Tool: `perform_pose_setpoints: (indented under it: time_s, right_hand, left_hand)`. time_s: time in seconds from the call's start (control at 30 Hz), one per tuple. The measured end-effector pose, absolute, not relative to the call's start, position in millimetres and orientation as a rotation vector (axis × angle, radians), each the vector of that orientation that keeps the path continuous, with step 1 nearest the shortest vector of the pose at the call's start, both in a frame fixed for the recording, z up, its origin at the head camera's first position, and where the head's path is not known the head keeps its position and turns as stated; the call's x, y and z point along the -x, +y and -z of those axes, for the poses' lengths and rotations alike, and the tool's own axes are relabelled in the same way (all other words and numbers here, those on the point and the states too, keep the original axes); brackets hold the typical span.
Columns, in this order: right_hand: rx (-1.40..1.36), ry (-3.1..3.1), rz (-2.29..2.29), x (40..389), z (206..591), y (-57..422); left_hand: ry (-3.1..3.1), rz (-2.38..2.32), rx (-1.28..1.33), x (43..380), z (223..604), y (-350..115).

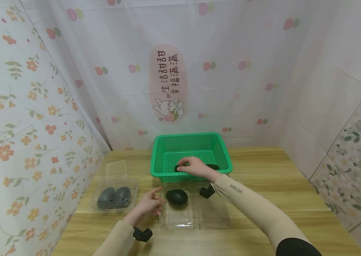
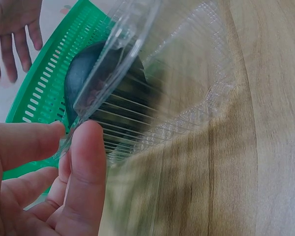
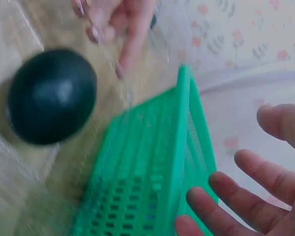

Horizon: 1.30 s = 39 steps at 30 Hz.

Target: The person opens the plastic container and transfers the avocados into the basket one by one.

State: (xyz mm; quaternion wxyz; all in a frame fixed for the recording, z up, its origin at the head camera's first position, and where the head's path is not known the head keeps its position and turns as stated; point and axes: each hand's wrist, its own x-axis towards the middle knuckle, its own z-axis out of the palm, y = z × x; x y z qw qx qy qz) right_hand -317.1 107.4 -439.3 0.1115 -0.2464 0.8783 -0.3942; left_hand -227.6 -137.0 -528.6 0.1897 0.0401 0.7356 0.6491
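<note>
A dark green avocado (image 1: 177, 197) lies in the left half of an unfolded clear plastic clamshell box (image 1: 180, 222). My left hand (image 1: 152, 203) is at the box's left side. In the left wrist view its thumb and a finger (image 2: 87, 162) pinch the clear rim. Over the front of the green basket (image 1: 191, 138) reaches my right hand (image 1: 194, 167), beside a dark avocado (image 1: 176, 168). The right wrist view shows that hand's fingers (image 3: 246, 201) spread and holding nothing. Another avocado (image 1: 213, 166) is partly hidden behind the right hand.
To the left, a second clear box (image 1: 135, 193) holds two avocados (image 1: 122, 197). The box's open lid (image 1: 214, 217) lies flat on the wooden table (image 1: 263, 199), just in front of the basket. Patterned curtains (image 1: 231, 89) hang behind and at the sides.
</note>
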Motion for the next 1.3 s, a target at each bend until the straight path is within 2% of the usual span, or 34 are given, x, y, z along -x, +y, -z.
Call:
perform_pose_setpoints:
  time_s: [0.57, 0.93, 1.3]
  right_hand:
    - [0.875, 2.392, 1.154, 273, 456, 99]
    - [0.949, 2.473, 0.999, 270, 474, 89]
    - [0.900, 2.520, 0.936, 274, 490, 80]
  left_hand:
    - [2.077, -1.821, -0.103, 227, 530, -137]
    - [2.099, -1.805, -0.098, 227, 528, -137]
    - [2.090, -1.806, -0.103, 228, 529, -137]
